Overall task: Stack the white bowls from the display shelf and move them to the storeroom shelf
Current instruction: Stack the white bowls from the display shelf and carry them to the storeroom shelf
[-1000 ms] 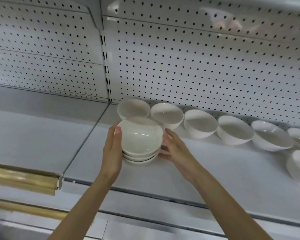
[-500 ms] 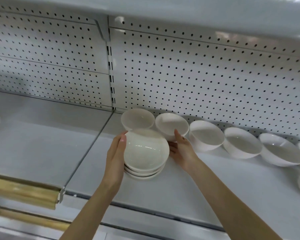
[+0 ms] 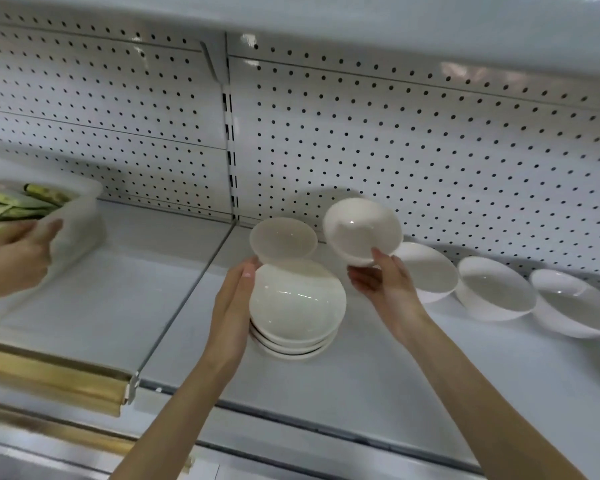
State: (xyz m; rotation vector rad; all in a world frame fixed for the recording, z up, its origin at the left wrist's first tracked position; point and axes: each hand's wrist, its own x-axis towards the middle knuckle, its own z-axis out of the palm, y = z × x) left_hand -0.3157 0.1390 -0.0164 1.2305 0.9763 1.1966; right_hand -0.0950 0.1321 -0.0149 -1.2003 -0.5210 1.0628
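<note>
From the head camera we count 1 stack of bowls (image 3: 297, 306) on the display shelf (image 3: 361, 382), at least 3 deep. The left hand (image 3: 231, 306) lies flat against its left side, fingers straight, gripping nothing. The right hand (image 3: 383, 285) pinches 1 tilted bowl (image 3: 361, 230), held off the shelf. 1 lone bowl (image 3: 283, 240) sits just beyond the stack — a row of 3 bowls (image 3: 496, 292) runs rightward.

Pegboard (image 3: 395, 140): white, peppered with holes, right across the back.
Tub (image 3: 80, 220): translucent, far left, blurred green packets (image 3: 32, 202) inside.
Rail (image 3: 49, 379): gold strip, lower left.
</note>
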